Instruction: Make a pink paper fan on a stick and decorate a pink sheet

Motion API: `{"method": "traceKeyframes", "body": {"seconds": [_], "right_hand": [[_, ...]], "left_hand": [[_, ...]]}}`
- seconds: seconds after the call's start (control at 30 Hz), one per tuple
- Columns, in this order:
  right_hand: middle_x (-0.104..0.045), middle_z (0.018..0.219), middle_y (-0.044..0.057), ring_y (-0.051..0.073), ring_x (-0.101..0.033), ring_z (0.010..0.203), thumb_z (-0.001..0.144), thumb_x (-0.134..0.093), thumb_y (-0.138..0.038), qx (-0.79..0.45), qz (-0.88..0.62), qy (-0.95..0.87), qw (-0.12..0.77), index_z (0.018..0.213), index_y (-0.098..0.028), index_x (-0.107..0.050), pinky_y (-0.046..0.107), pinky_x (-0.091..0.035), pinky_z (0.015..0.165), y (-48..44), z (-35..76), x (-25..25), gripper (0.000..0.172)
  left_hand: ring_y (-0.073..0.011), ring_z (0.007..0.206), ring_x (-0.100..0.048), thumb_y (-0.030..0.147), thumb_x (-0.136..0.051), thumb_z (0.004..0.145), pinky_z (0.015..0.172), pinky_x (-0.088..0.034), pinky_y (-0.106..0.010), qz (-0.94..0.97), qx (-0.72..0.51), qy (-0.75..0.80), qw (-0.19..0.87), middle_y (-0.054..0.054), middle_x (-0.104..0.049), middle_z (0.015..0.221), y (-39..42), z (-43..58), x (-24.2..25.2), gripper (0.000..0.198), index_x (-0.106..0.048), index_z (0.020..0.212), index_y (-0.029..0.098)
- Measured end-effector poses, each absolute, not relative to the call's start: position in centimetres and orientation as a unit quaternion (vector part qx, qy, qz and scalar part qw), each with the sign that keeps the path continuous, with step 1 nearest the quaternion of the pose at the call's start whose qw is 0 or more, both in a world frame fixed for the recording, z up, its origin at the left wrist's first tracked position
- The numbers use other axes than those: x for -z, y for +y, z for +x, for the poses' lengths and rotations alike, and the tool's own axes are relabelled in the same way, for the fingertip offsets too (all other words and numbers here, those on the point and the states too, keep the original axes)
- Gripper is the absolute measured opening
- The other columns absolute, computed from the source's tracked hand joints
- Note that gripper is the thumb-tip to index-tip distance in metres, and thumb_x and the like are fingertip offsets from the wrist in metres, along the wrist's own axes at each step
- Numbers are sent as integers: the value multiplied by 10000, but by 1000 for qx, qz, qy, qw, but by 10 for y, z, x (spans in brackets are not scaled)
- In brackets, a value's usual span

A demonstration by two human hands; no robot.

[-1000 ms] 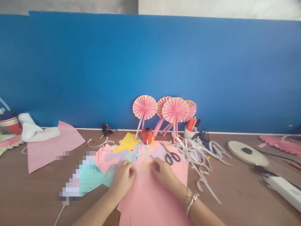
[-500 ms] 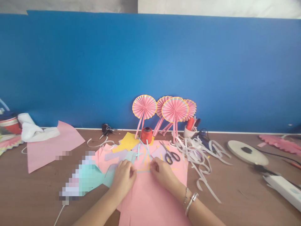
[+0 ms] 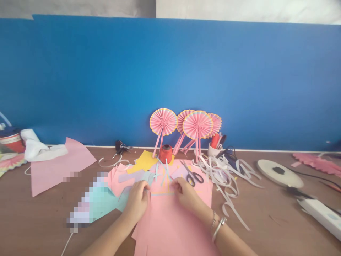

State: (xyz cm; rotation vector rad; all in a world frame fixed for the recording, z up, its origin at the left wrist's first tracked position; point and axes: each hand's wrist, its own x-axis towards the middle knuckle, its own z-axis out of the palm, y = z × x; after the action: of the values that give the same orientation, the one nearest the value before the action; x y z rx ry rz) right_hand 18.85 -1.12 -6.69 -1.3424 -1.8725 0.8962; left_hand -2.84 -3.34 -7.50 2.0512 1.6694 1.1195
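A large pink paper sheet (image 3: 173, 224) lies in front of me, with a thin blue and yellow band (image 3: 162, 194) across its far part. My left hand (image 3: 138, 200) is at the sheet's left side, fingers curled together at the band's left end. My right hand (image 3: 186, 193) rests over the band farther right, its fingers bent in a pinch. What either set of fingertips holds is hidden. Just beyond my right hand lie black-handled scissors (image 3: 194, 177). Light blue paper strips (image 3: 166, 170) lie past the hands, near a red thread spool (image 3: 166, 154).
Pink pleated paper fans (image 3: 198, 124) stand against the blue panel (image 3: 170, 71). Tangled white strips (image 3: 221, 174) lie to the right, before a pen cup (image 3: 214, 150). Farther right are a cream disc (image 3: 279, 173) and a white power strip (image 3: 321, 217). Pink paper (image 3: 53, 170) lies left.
My hands have moved slightly apart, left hand leftward and right hand rightward. More of the blue and yellow band shows between them.
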Motion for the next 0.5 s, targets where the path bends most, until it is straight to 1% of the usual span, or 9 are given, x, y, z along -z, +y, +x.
{"method": "traceKeyframes", "body": {"seconds": [0.1,0.2,0.27,0.33,0.43,0.5], "right_hand": [[-568,786,25,158,-527,730,640,-405,-39,-375,-497,-703,345,858,-170,-552,253,-397,648,-9,191,70,294],[-565,774,15,159,-529,740,621,-405,-78,-409,-506,-669,360,833,-173,-550,257,-407,662,-6,193,67,274],[-554,756,5,155,-524,738,611,-390,-99,-418,-522,-642,375,805,-180,-544,254,-411,663,-6,193,63,261],[-544,742,-2,147,-517,719,605,-374,-113,-429,-528,-622,388,786,-186,-538,250,-412,653,-6,192,59,255],[-532,715,-9,141,-507,669,625,-380,-137,-444,-510,-617,403,771,-189,-528,246,-407,615,-7,192,56,213],[-543,719,-3,145,-510,666,665,-398,-160,-413,-510,-622,426,765,-189,-528,251,-407,610,-6,193,56,167]], "left_hand": [[-223,854,-572,16,-341,706,741,-484,-382,727,-400,549,103,-52,-610,847,-40,-24,65,315,-539,852,213],[-222,986,-552,4,-341,767,846,-466,-403,807,-348,466,99,-71,-623,1018,-52,-14,53,399,-577,1007,219],[-227,1091,-524,44,-379,814,920,-446,-420,860,-284,411,100,-73,-607,1154,-60,-7,48,414,-556,1139,228],[-247,1176,-484,132,-413,863,967,-424,-451,889,-229,386,92,-78,-562,1274,-65,-2,48,403,-504,1243,230],[-264,1225,-453,222,-414,900,986,-411,-479,902,-180,385,82,-71,-511,1351,-69,0,51,404,-457,1301,233],[-270,1228,-445,231,-417,901,987,-408,-486,902,-162,391,78,-66,-504,1358,-70,-1,51,400,-459,1299,235]]}}
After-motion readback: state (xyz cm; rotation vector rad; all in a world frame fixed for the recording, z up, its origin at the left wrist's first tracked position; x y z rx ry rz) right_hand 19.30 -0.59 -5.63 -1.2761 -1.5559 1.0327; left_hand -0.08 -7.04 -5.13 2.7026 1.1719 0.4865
